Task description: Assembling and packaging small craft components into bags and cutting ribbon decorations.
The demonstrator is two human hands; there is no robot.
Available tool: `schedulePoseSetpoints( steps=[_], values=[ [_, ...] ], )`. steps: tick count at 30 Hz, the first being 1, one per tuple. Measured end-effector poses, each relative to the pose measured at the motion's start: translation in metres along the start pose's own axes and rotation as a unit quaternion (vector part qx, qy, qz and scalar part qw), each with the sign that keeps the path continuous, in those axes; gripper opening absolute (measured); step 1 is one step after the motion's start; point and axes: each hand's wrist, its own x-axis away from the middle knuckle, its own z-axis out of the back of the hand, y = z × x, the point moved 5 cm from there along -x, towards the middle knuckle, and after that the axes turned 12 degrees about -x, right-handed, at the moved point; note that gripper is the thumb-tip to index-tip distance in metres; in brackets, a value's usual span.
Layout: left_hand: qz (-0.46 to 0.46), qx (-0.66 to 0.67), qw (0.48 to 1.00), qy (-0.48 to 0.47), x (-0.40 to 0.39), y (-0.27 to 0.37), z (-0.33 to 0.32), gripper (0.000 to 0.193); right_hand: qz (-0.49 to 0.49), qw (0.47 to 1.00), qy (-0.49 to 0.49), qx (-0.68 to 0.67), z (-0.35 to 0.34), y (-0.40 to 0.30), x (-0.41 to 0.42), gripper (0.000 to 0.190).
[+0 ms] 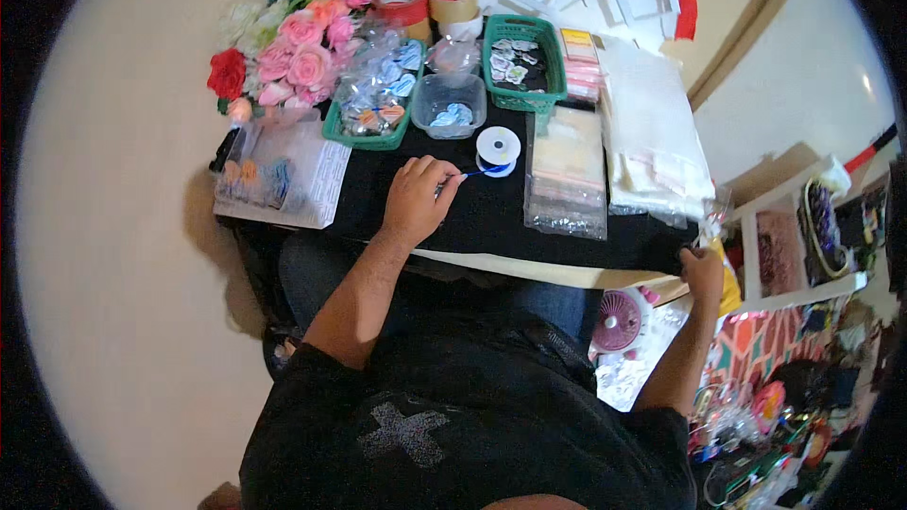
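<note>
My left hand (423,197) is over the black-covered table, its thumb and forefinger pinched on the end of a thin blue ribbon (483,171). The ribbon leads to a white spool (498,148) standing just right of that hand. At the table's right front corner is my right hand (701,273), its fingers curled at the edge of the black cloth; whether it holds something cannot be told. Beyond the spool, a clear plastic tub (449,103) holds blue-and-white cut-outs. A packet of clear plastic sleeves (567,173) lies to the spool's right.
Green baskets (526,100) (363,142) hold tags and wrapped pieces. Artificial flowers (305,49) and rolls of tape (402,3) stand at the back. A patterned white box (329,184) is at the left, with white plastic bags (655,120) at the right. A pink fan (618,322) stands below the table.
</note>
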Motion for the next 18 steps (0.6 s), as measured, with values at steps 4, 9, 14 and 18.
schedulePoseSetpoints(
  steps=[4, 9, 14, 18],
  values=[
    [-0.025, -0.019, 0.998, 0.05, 0.011, -0.016, 0.008, 0.012, 0.013, 0.945, -0.083, -0.316, 0.004, -0.048, 0.049, 0.045],
    [-0.026, -0.016, 0.997, 0.068, 0.026, -0.033, 0.006, 0.013, 0.02, 0.821, -0.324, -0.469, -0.046, -0.144, 0.122, 0.043],
    [-0.037, 0.01, 0.993, 0.114, 0.033, -0.04, 0.005, 0.014, -0.018, 0.781, -0.466, -0.415, -0.142, -0.211, 0.167, 0.038],
    [-0.039, 0.024, 0.992, 0.118, 0.034, -0.043, 0.007, 0.014, 0.007, 0.763, -0.507, -0.4, -0.181, -0.248, 0.166, 0.045]
  ],
)
